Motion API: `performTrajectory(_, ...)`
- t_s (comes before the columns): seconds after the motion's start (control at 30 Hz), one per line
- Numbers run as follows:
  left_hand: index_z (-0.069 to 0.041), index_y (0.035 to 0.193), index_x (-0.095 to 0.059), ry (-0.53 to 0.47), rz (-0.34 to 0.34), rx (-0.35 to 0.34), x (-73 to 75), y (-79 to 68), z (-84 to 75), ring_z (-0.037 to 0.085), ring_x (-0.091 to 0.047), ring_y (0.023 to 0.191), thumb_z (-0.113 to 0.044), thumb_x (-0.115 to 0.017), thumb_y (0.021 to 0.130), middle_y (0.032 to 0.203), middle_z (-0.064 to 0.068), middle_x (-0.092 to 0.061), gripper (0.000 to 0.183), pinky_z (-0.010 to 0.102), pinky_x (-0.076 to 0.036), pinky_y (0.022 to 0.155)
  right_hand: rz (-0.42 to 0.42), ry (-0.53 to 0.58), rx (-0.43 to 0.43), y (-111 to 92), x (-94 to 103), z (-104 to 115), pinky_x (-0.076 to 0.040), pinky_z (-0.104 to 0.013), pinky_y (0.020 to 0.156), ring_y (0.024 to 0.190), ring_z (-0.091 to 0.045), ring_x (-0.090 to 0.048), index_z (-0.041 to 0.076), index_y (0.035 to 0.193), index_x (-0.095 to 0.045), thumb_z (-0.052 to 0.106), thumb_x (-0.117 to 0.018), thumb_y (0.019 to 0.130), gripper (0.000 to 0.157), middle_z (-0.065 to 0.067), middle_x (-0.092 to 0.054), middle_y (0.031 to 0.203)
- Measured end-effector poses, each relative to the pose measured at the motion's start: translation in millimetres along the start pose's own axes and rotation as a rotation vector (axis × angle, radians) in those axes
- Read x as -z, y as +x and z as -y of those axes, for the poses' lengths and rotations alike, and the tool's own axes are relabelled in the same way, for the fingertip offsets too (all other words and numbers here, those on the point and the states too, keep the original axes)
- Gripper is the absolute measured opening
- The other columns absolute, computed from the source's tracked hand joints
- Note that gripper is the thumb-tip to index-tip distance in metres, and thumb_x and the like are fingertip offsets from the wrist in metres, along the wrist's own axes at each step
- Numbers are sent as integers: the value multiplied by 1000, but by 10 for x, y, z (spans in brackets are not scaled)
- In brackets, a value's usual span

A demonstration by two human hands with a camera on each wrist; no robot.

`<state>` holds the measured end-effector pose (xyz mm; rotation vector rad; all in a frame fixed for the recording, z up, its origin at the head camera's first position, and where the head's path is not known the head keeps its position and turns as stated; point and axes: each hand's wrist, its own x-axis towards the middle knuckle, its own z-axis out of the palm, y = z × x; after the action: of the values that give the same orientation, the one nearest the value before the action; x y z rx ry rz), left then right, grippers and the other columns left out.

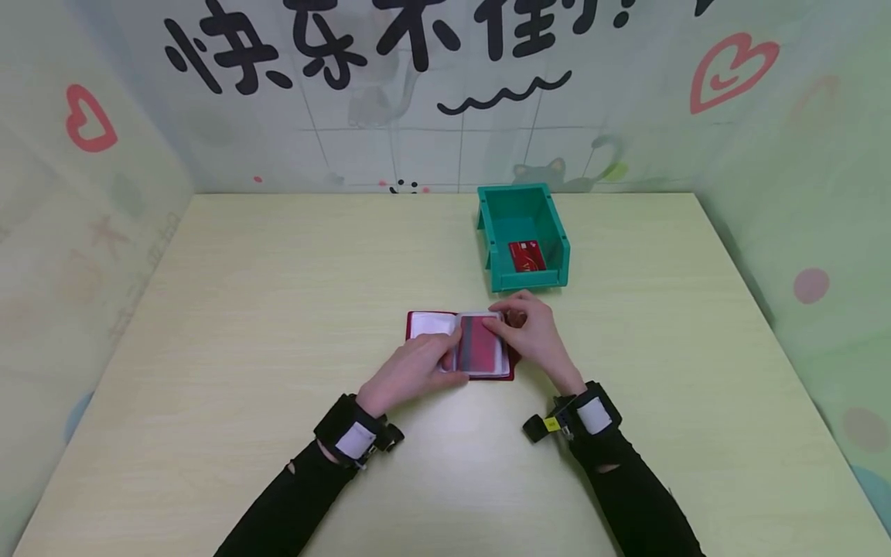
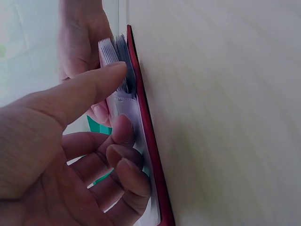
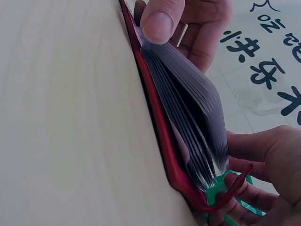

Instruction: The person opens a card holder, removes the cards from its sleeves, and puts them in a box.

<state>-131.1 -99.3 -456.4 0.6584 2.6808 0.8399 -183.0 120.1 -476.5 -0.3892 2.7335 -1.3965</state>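
A small red card holder (image 1: pixel 429 322) lies open on the table, with a thick stack of clear sleeves (image 3: pixel 188 94). Through the top right-hand sleeve shows a pinkish-red card (image 1: pixel 482 345) with a grey stripe. My left hand (image 1: pixel 414 367) holds the holder near its fold, thumb at the sleeves' lower edge and curled fingertips on the left page. At the upper right corner, my right hand (image 1: pixel 534 331) pinches the sleeves, thumb on top. A curved red strap (image 3: pixel 236 189) sticks out beside the right fingers in the right wrist view.
Behind the card holder stands a green open-fronted bin (image 1: pixel 493 232) with a red card (image 1: pixel 527 256) inside. Both are on a pale wooden table (image 1: pixel 278 271). Printed cloth walls (image 1: pixel 237 147) rise at the back and sides.
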Motion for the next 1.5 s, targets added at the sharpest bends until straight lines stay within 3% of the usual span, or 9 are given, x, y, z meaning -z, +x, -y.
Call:
performTrajectory(0.37, 2, 149, -44, -7, -10, -2, 0, -13, -7, 14, -46, 76, -28, -78, 89, 78, 0, -46, 74, 23, -34, 64, -126, -109, 129, -34, -66, 59, -44, -25, 69, 84, -25, -55, 0, 102, -78, 16, -82, 84, 24, -13, -64, 99)
performTrajectory(0.47, 2, 149, -44, -10, -3, 1, 4, -11, -7, 14, -45, 76, -28, -78, 89, 77, -1, -44, 75, 23, -33, 64, -112, -80, 89, -26, -63, 55, -44, -24, 68, 84, -24, -55, 2, 101, -77, 18, -80, 86, 23, -13, -65, 96)
performTrajectory(0.73, 2, 149, -44, -31, 1, -3, 12, -14, -4, 15, -46, 78, -27, -78, 88, 78, 0, -45, 75, 23, -35, 66, 60, 18, -162, 64, 7, 64, -47, -23, 62, 77, -20, -56, 3, 104, -70, 28, -70, 93, 27, -14, -66, 90)
performTrajectory(0.83, 1, 149, -44, -43, -2, -3, 14, -12, 0, 15, -47, 79, -26, -79, 88, 80, 3, -50, 75, 24, -36, 67, 89, -12, -180, 78, 15, 83, -48, -23, 59, 74, -20, -56, 3, 103, -69, 29, -69, 94, 28, -14, -66, 87)
performTrajectory(0.93, -1, 149, -45, -66, 0, -15, 14, -5, 17, 13, -49, 79, -28, -79, 87, 82, 4, -56, 76, 23, -38, 67, 75, -24, -132, 48, -8, 101, -46, -25, 61, 76, -20, -55, 2, 100, -71, 30, -66, 96, 29, -14, -64, 85)
performTrajectory(1.1, -11, 143, -52, -234, 32, -24, 39, 25, 99, 13, -56, 76, -42, -73, 91, 88, 4, -64, 64, 22, -46, 64, 8, 35, 86, -80, -86, 144, -39, -40, 90, 100, -25, -50, -1, 101, -76, 19, -60, 100, 26, -14, -61, 96)
performTrajectory(1.27, -7, 130, -63, -471, 7, 17, 119, 28, 222, 19, -64, 87, -40, -55, 103, 108, 11, -70, 44, 26, -54, 72, 71, -42, 289, -163, -179, 219, -30, -52, 99, 104, -27, -50, 4, 111, -76, 13, -65, 96, 21, -12, -66, 100)
performTrajectory(1.37, -1, 123, -68, -545, -83, 74, 145, 9, 302, 19, -66, 90, -27, -53, 104, 110, 17, -72, 35, 25, -54, 74, 79, -136, 268, -176, -219, 263, -36, -48, 95, 98, -24, -53, 5, 115, -75, 15, -69, 94, 24, -10, -70, 99)
performTrajectory(1.5, 6, 120, -67, -619, -164, 201, 150, -18, 395, 15, -69, 90, -14, -59, 100, 109, 23, -74, 29, 21, -53, 74, 95, -217, 136, -152, -244, 326, -40, -45, 91, 92, -21, -55, 6, 119, -73, 20, -73, 92, 31, -8, -69, 92)
